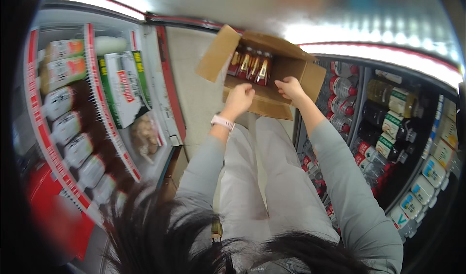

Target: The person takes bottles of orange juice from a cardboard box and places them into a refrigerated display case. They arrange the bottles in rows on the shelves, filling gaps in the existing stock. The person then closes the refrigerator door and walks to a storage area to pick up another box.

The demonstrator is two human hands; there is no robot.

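Observation:
An open cardboard box (291, 70) lies before me with its flaps spread. Small bottles (255, 66) with reddish contents and gold-coloured labels stand packed at its left side; bare cardboard shows at the right. My left hand (240, 98), with a pale watch band at the wrist, is at the box's near left edge, fingers curled; whether it grips anything is not clear. Over the near right part of the box is my right hand (288, 88), its thumb and fingers bent close together. I cannot tell whether something thin is between them.
On the left, a lit chiller holds packaged food (78, 146) and a bag of round items (145, 132) behind red-and-white price rails. Shelves of drink bottles (342, 86) and cartons (422, 192) line the right. Pale floor tiles (193, 55) show between them.

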